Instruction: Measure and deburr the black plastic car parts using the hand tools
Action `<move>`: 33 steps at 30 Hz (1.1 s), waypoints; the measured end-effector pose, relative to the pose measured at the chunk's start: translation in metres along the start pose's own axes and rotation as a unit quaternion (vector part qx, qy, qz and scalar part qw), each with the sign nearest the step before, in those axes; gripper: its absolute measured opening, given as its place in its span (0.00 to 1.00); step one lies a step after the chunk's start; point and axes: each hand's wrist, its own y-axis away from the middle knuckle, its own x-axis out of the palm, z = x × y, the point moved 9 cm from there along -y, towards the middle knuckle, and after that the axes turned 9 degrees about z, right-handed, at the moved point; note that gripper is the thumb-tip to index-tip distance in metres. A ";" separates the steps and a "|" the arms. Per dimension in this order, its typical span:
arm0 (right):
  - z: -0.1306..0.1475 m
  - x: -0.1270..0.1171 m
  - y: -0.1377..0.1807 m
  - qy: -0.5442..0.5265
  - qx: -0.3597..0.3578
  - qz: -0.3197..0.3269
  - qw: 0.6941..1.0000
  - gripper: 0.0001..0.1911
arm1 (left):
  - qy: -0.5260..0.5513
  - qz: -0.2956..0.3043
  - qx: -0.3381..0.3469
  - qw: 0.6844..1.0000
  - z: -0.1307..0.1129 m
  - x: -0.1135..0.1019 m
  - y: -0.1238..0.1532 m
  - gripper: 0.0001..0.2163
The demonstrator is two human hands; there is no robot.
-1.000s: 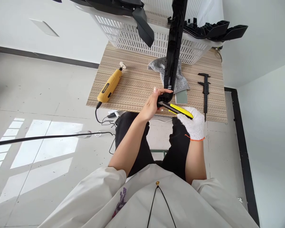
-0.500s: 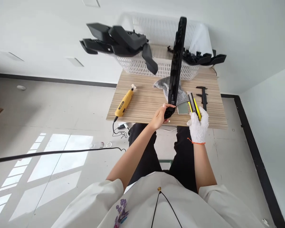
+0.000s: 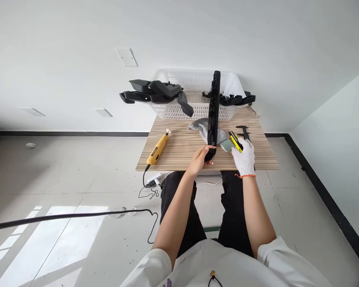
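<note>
My bare left hand [image 3: 199, 161] is closed around the near end of a long black plastic part [image 3: 214, 115], which stands up and stretches away toward the basket. My right hand [image 3: 244, 157], in a white knit glove with an orange cuff edge, grips a yellow and black utility knife [image 3: 235, 142] low over the table's right side. The knife points away and to the left. Just beyond the glove lies a black caliper [image 3: 243, 132], partly covered by the hand. A grey cloth [image 3: 202, 126] and a greenish square pad [image 3: 226, 146] lie between my hands, behind the black part.
A yellow rotary tool [image 3: 157, 149] lies on the left of the striped wooden table [image 3: 179, 155], its cord hanging off the front edge. At the back a white basket [image 3: 167, 110] holds black plastic parts [image 3: 155, 91] that overhang its sides. Behind it is a wall.
The view has tilted up, showing more wall. My right hand has turned the utility knife further left and moved closer to the caliper. My left hand keeps its hold on the black part.
</note>
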 end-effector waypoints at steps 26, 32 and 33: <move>0.021 0.039 0.094 0.277 -0.270 0.008 0.922 0.34 | 0.031 0.002 0.005 1.000 0.003 -0.004 0.006 0.23; 0.003 0.006 0.088 0.087 -0.135 0.015 0.987 0.17 | 0.035 0.001 0.018 0.999 0.004 -0.005 0.006 0.24; 0.001 -0.002 0.080 0.004 -0.102 -0.002 0.995 0.19 | 0.037 -0.001 0.015 0.999 0.004 -0.005 0.006 0.23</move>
